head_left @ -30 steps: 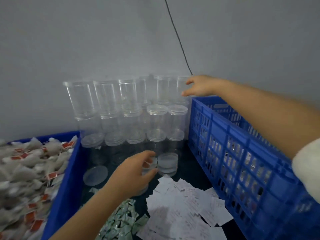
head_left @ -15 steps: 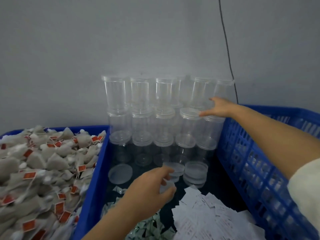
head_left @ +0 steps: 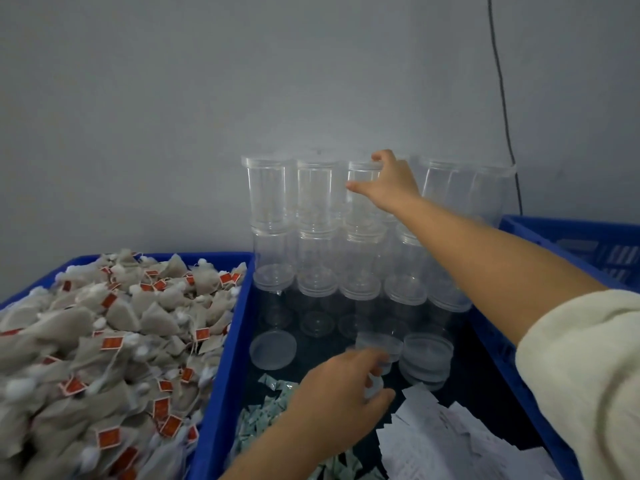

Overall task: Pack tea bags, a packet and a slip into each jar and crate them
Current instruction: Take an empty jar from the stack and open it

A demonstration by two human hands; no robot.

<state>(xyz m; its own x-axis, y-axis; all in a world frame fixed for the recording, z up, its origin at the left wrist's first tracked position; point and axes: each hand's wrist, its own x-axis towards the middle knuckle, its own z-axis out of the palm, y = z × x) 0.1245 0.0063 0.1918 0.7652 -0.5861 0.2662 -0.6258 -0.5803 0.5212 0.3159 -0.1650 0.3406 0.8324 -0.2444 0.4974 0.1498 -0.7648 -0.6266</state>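
The right hand (head_left: 389, 183) grips a top-row clear jar (head_left: 362, 192); tugging it could topple the stack. The left hand (head_left: 341, 393) pinches a lid (head_left: 375, 382).

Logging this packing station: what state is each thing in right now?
right hand: grips a top-row jar.
top-row jar: upright, lidded, empty.
left hand: holds a clear lid, blurred.
loose lid: lying flat.
tea bag crate: heaped full.
slips: loose pile.
packets: loose pile.
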